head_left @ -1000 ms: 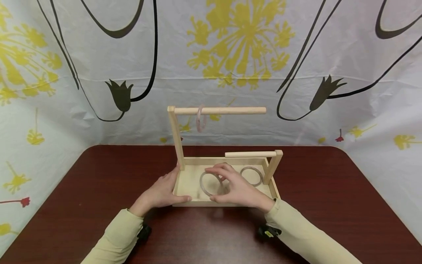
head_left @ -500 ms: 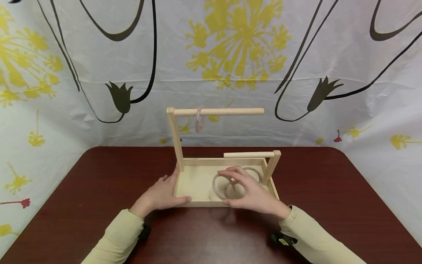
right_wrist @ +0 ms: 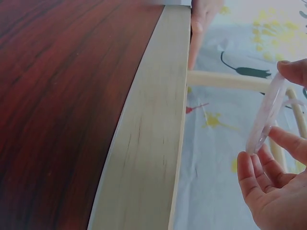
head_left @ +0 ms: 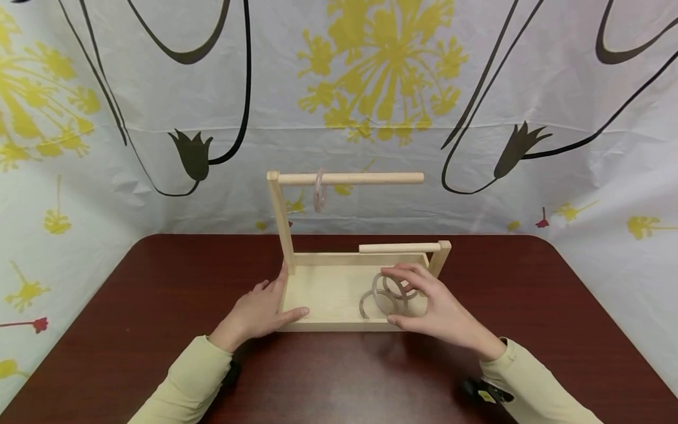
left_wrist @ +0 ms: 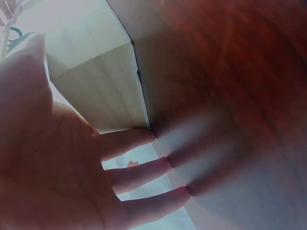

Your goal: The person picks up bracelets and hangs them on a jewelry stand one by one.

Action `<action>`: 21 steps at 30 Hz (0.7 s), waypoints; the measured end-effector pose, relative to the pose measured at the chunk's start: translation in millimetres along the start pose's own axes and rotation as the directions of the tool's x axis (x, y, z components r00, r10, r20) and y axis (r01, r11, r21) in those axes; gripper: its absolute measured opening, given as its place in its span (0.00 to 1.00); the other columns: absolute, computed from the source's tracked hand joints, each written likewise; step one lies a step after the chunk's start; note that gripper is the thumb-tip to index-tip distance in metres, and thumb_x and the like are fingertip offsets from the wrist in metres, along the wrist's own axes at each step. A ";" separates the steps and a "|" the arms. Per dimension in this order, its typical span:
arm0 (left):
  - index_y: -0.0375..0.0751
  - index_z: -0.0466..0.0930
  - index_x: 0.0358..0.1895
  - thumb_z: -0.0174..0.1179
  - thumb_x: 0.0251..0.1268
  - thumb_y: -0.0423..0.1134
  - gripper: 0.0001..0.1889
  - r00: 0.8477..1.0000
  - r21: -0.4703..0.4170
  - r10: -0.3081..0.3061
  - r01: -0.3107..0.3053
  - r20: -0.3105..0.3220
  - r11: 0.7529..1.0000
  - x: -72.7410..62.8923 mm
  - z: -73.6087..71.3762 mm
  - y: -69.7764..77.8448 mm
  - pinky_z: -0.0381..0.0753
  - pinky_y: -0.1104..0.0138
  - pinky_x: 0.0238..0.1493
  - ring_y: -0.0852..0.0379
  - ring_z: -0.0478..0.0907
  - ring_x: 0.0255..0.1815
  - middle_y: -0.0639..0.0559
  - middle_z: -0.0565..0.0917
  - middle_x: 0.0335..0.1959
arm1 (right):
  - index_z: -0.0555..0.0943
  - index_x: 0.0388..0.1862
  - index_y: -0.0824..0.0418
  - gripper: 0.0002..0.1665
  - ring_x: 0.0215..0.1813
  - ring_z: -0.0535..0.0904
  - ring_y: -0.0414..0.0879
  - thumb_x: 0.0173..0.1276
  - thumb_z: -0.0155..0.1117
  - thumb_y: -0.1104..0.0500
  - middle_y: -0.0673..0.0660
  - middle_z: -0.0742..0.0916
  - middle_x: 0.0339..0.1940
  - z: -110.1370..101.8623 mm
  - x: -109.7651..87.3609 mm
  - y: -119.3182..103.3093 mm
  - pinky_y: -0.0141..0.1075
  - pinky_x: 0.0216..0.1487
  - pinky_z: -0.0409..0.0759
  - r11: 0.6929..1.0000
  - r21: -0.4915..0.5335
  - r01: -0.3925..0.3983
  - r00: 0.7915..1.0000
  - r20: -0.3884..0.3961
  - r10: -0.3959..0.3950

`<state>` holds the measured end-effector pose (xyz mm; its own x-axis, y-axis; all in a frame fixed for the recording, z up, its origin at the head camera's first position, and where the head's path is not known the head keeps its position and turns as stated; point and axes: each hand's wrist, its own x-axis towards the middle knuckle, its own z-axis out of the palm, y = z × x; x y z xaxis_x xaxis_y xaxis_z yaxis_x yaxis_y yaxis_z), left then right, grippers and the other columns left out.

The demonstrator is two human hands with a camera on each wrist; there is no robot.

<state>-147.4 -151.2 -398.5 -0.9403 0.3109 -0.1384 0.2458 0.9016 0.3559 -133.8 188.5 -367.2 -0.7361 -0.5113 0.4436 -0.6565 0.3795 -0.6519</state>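
Note:
My right hand (head_left: pixel 445 306) pinches a pale translucent bangle (head_left: pixel 374 292) between thumb and fingertips, upright over the right part of a wooden tray stand (head_left: pixel 328 327). The right wrist view shows this pinkish bangle (right_wrist: pixel 265 117) edge-on between the thumb and fingertips. Two more bangles lie in the tray behind the held one, one bangle (head_left: pixel 362 306) to the left and another partly covered by the hand. My left hand (head_left: pixel 254 315) rests at the tray's left end, thumb over the front rim. In the left wrist view its fingers (left_wrist: pixel 158 201) extend past the wooden wall onto the table.
A tall post carries an upper bar (head_left: pixel 371 178) with one pink bangle (head_left: pixel 318 197) hanging near its left end. A shorter post at the right holds a lower bar (head_left: pixel 399 248) pointing left. The stand sits on a dark red table (head_left: pixel 159 294) before a patterned cloth (head_left: pixel 254 106).
My right hand has moved to the right with the bangle, from the tray's middle to its right part. One bangle lying in the tray shows more now. The left hand stays in place.

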 end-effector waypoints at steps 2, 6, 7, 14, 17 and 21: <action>0.35 0.40 0.77 0.53 0.61 0.70 0.54 1.000 0.007 0.010 -0.010 -0.005 1.000 0.4 0.3 -0.3 0.70 0.42 0.55 0.32 0.64 0.66 0.37 0.69 0.67 | 0.76 0.64 0.58 0.41 0.51 0.76 0.42 0.48 0.80 0.62 0.52 0.77 0.59 -3.3 -3.0 0.1 0.35 0.47 0.75 1.000 -0.015 0.011 1.000 -0.012 -0.011; 0.35 0.41 0.77 0.55 0.60 0.69 0.55 1.000 0.011 0.018 -0.018 -0.018 1.000 1.2 -0.9 -0.1 0.71 0.43 0.53 0.32 0.65 0.65 0.37 0.71 0.66 | 0.75 0.64 0.58 0.41 0.52 0.76 0.42 0.49 0.80 0.62 0.51 0.76 0.60 -10.4 -8.2 -0.1 0.35 0.49 0.75 1.000 -0.011 -0.011 1.000 -0.010 0.011; 0.35 0.41 0.77 0.55 0.60 0.69 0.55 0.999 0.009 0.021 -0.020 -0.024 1.000 1.1 -1.1 -0.3 0.72 0.42 0.52 0.32 0.65 0.65 0.37 0.71 0.66 | 0.75 0.65 0.57 0.41 0.52 0.76 0.41 0.50 0.79 0.62 0.50 0.76 0.60 -12.0 -9.0 -0.3 0.35 0.49 0.75 1.000 -0.011 -0.024 1.000 -0.008 0.024; 0.33 0.44 0.77 0.57 0.58 0.69 0.56 0.998 -0.007 0.041 -0.041 -0.056 0.999 -0.2 -2.0 -0.4 0.75 0.44 0.48 0.33 0.69 0.61 0.36 0.71 0.65 | 0.75 0.65 0.58 0.43 0.48 0.77 0.42 0.48 0.80 0.64 0.50 0.76 0.59 -20.7 -14.6 -1.1 0.33 0.49 0.73 0.998 -0.050 -0.025 0.999 -0.035 0.023; 0.32 0.45 0.76 0.58 0.58 0.69 0.56 0.997 -0.016 0.047 -0.048 -0.061 0.999 -0.9 -2.5 -0.5 0.76 0.45 0.47 0.34 0.70 0.60 0.34 0.71 0.64 | 0.75 0.65 0.59 0.44 0.46 0.76 0.42 0.46 0.81 0.65 0.52 0.76 0.59 -23.0 -17.7 0.1 0.31 0.48 0.72 0.997 -0.078 -0.016 0.998 -0.058 0.011; 0.31 0.45 0.76 0.60 0.56 0.69 0.58 0.996 -0.026 0.060 -0.062 -0.071 0.998 -0.4 -1.9 -1.0 0.76 0.47 0.46 0.35 0.72 0.59 0.33 0.71 0.64 | 0.73 0.67 0.57 0.45 0.49 0.75 0.41 0.47 0.80 0.66 0.52 0.76 0.59 -28.0 -21.1 2.7 0.29 0.50 0.71 0.997 -0.075 -0.026 0.998 -0.057 0.022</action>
<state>-147.7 -152.8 -397.1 -0.9382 0.3424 -0.0505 0.2975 0.8725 0.3875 -124.6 221.9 -361.2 -0.7585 -0.4579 0.4637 -0.6475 0.4493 -0.6155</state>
